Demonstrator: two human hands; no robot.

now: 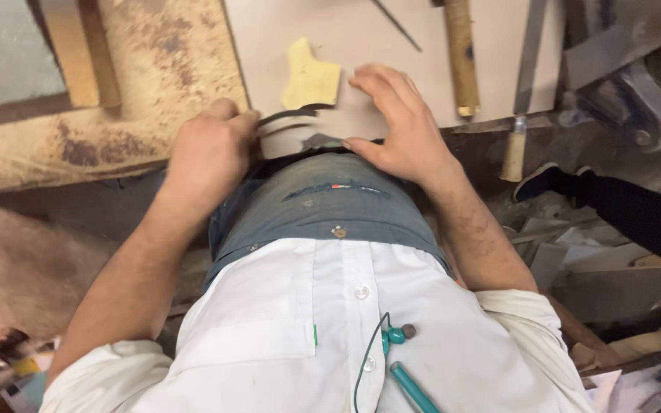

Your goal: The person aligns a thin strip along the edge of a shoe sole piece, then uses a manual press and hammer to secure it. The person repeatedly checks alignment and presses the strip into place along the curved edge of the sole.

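Curved dark strip (292,116) sits at frame centre, at the near edge of the pale board (392,53), just below a yellowish cut-off piece (309,76). Left hand (208,153) is closed in a fist around the strip's left end. Right hand (399,122) lies flat and spread, pressing the board down; it grips nothing. Looks like mid-trim or marking along the board edge. Next move calls for steady downward pressure from the right and a controlled pull from the left. Wooden-handled tools (460,53) upper right.
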